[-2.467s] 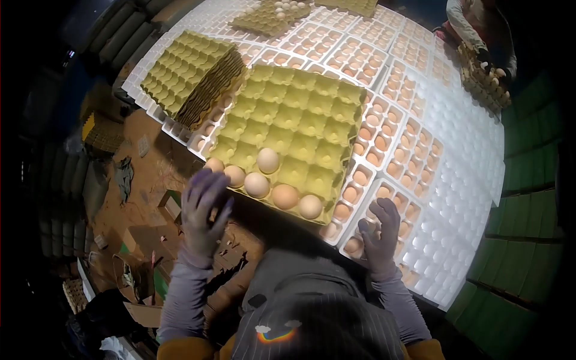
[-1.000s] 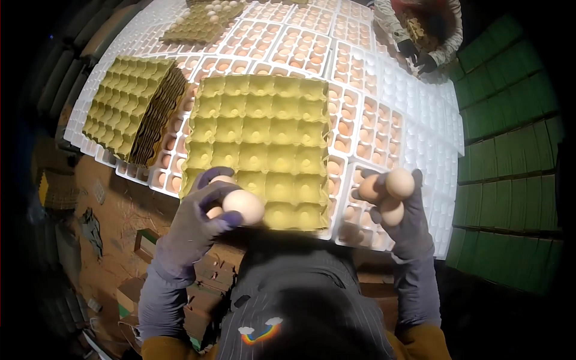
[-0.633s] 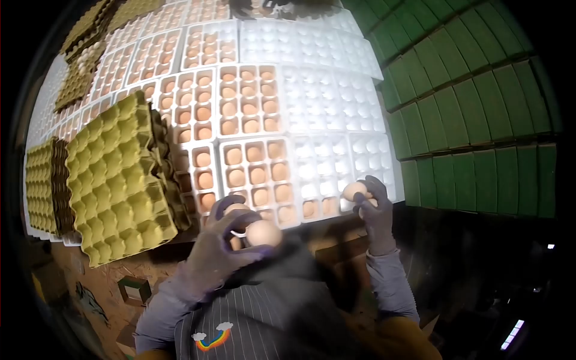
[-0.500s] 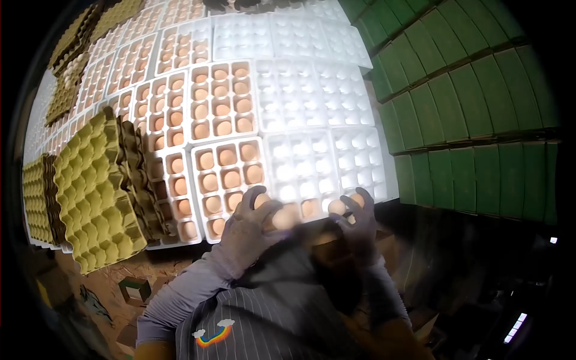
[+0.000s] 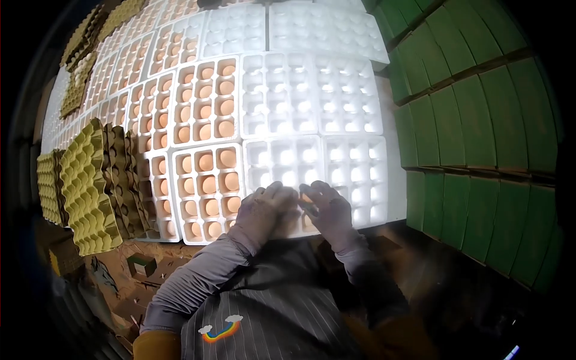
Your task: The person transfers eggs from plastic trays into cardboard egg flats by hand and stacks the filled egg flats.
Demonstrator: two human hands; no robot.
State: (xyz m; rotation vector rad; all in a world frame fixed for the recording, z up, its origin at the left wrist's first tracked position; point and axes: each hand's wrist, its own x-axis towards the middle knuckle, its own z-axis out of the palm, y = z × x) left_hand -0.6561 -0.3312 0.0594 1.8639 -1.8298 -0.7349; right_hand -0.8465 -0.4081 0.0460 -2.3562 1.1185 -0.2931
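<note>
My left hand point(image 5: 260, 212), in a grey glove, is bent over the near part of a white foam tray point(image 5: 258, 155). Its fingers are blurred, and what they hold, if anything, is hidden. Right beside it, my right hand point(image 5: 327, 211) is curled over the same tray, with an egg point(image 5: 307, 199) partly showing at its fingers. Another egg point(image 5: 308, 224) sits in the tray's front row below the hands. To the left is a white tray filled with brown eggs point(image 5: 207, 184).
Stacks of yellow-green pulp trays point(image 5: 90, 192) stand at the left. More egg-filled trays point(image 5: 205, 102) and white trays without eggs point(image 5: 354, 180) cover the table. Green boxes point(image 5: 474, 120) are stacked along the right. A dark glove of another person point(image 5: 210, 3) shows at the top edge.
Both hands have come together over the white tray, my right hand moving left. The eggs seen in my hands are now mostly hidden. The view has shifted slightly.
</note>
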